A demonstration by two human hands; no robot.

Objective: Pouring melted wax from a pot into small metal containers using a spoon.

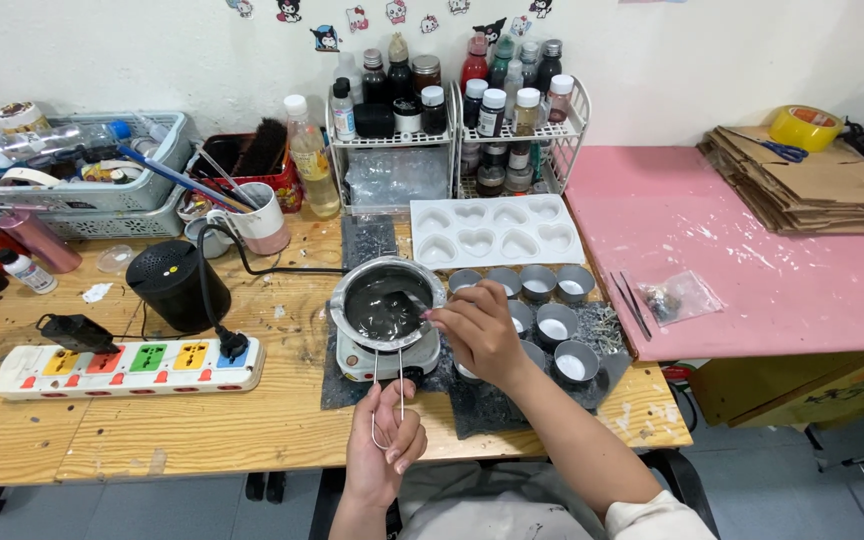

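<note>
Head view, looking down on a wooden tabletop (202,425).

Centre of the frame: a small metal melting pot (387,300) with dark grey liquid inside, standing on a small white heater (384,362), on top of a dark mat (472,405). From the pot, a thin wire handle (388,395) reaching toward the lower edge of the frame.

Left hand (384,452), lower centre: fingers closed around the end loop of the wire handle.

Right hand (480,330), just right of the pot: fingers pinched on a small dark tool (410,305), its tip inside the pot, in the liquid.

Right of the pot, partly hidden under the right hand: a group of small round metal cups (557,322), several with white filling. Above them, a white mould tray (497,230) with heart-shaped hollows.

Upper centre: two white wire racks (452,140) full of bottles and jars.

Left part of the frame: a black round device (174,285), a white power strip (127,367) with coloured sockets, a white mug (260,218) holding tools, grey plastic baskets (92,195).

Right part: a pink tabletop (752,270) with a stack of flat cardboard (812,185), a yellow tape roll (804,126) and a small clear bag (680,297).
</note>
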